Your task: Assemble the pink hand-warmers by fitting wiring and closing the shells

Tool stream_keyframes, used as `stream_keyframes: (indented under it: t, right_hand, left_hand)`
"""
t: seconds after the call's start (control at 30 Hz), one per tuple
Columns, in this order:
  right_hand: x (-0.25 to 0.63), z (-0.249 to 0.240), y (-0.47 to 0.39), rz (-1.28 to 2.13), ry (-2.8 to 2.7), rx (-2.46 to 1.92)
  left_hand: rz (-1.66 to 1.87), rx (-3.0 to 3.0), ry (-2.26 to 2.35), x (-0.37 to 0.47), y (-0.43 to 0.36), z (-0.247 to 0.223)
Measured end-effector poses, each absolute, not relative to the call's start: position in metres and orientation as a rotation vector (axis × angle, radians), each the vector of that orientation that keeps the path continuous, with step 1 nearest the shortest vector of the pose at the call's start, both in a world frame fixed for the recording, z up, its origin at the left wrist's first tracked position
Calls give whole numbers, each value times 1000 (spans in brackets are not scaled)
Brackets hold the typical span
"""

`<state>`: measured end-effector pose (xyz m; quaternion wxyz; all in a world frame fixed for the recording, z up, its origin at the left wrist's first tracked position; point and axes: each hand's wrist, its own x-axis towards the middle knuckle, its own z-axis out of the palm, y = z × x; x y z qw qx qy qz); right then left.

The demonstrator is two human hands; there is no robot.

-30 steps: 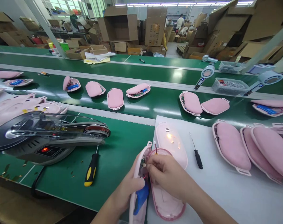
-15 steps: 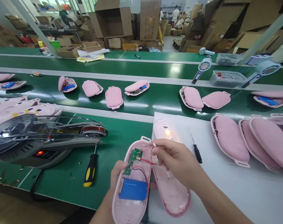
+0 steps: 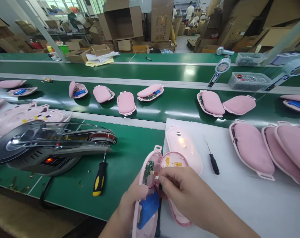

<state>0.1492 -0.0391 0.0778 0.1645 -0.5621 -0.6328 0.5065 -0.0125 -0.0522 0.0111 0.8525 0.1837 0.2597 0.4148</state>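
Note:
My left hand (image 3: 133, 198) is wrapped round the left edge of an open pink shell (image 3: 153, 157), tilted on its side. Inside the shell are a green circuit board (image 3: 149, 170) and a blue battery (image 3: 149, 208). Between thumb and forefinger my right hand (image 3: 182, 190) pinches a small white connector (image 3: 157, 177) close to the board. Under my right hand lies the other half shell (image 3: 176, 157), with yellow tape inside. Beyond it, another pink shell (image 3: 183, 140) with a lit spot rests on the white sheet (image 3: 239, 205).
A black screwdriver (image 3: 213, 163) lies right of my hands. To the left are a yellow-black screwdriver (image 3: 99, 180) and a tape dispenser (image 3: 65, 148). Pink shells (image 3: 126, 103) stand along the green belt (image 3: 174, 102), with more (image 3: 251, 147) at the right.
The held shell has turned onto its side and shifted right. My right hand has come lower, bringing the white connector to the board. My left thumb now reaches over the shell's edge.

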Motion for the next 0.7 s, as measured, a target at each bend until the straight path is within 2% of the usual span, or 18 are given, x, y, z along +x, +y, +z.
stream_keyframes:
  t: [0.43,0.7]
  right_hand:
    - [145,77,-37,1404,-1769,-1616]
    - [164,85,-28,1866,-1257,-1451]
  left_hand:
    - [883,528,512,-3,-54,19]
    - [843,462,481,-6,-53,18]
